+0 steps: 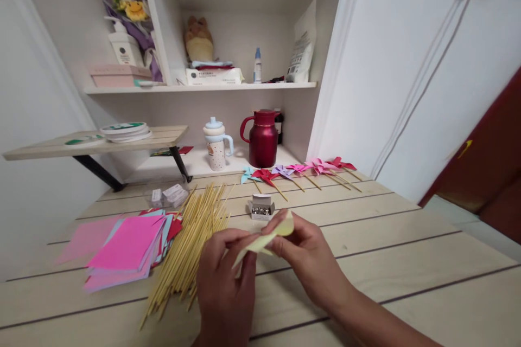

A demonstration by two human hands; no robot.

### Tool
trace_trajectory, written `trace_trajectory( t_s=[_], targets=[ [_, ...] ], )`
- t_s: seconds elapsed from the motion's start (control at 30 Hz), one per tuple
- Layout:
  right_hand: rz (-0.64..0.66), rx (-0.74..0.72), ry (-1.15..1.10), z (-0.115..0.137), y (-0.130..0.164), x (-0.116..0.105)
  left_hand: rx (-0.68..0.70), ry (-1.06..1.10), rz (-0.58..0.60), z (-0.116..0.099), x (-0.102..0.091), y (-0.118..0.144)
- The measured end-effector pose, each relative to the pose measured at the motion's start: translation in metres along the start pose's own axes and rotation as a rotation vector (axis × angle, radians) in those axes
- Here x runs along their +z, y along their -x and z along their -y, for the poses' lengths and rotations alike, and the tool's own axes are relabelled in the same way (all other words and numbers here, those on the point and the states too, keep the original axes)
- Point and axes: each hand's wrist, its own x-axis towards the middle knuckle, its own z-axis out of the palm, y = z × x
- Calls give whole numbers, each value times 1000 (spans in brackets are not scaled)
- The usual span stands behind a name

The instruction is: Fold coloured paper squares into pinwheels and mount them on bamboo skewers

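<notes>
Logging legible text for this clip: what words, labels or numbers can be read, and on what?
"FLOWER": top of the flower bouquet wrap on the upper shelf.
White tissue pack: print too blurred.
White bag: print too small.
Pump bottle label: unreadable.
Small box of pins: no readable text.

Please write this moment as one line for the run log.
left hand: pinches yellow paper | right hand: pinches same paper | beside: bamboo sticks, pink paper stack, pin box
</notes>
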Motion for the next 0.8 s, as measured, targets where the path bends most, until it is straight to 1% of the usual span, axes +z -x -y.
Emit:
trace_trajectory(
  t_s=[0.07,0.13,0.2,0.23,0.33,0.43,0.5,0.57,0.7,0.8],
  targets=[
    [1,-195,158,4,2,-4,123,-71,4,1,-7,-1],
    [28,-356,234,6,3,-7,258,-102,7,2,-13,-3],
    [44,-455,268,8,4,-8,354,-106,1,1,-16,-5],
    [47,-486,281,8,5,-8,377,-104,-4,1,-17,-5],
    [41,-538,304,9,5,-8,391,-108,-9,1,-19,-5],
    [32,-569,294,11,3,-8,411,-117,14,0,-21,-5],
    [47,-594,284,13,3,-8,449,-125,33,0,-23,-6],
    [77,-629,287,16,2,-8,468,-122,21,-1,-24,-9],
    [109,-693,312,20,4,-8,438,-96,-14,-2,-25,-12],
    [112,-717,325,22,3,-9,438,-67,11,0,-26,-10]
  ],
)
